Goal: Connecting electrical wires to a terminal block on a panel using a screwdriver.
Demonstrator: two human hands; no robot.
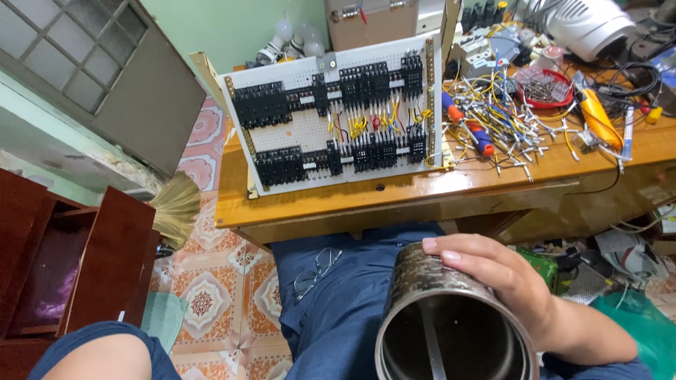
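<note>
Right hand (521,281) raised, fingers (451,255) curled gripping.

You've got a wooden table (338,200) — on it a white perforated panel (334,112) w/ black relay sockets, loose wire bits (503,119), screwdrivers (468,125) — tiled floor (211,281) below.

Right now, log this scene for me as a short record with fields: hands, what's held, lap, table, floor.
right hand: right hand wrapped around a metal cup, fingers over its rim
left hand: not in view
cup: dark inside, a straw or spoon leaning in it; contents cannot be told
lap: glasses lying on the blue trousers
table: wooden table with a white board carrying black relay sockets and coloured wires; loose wires and screwdrivers beside it
floor: patterned tiles, a broom to the left
</note>
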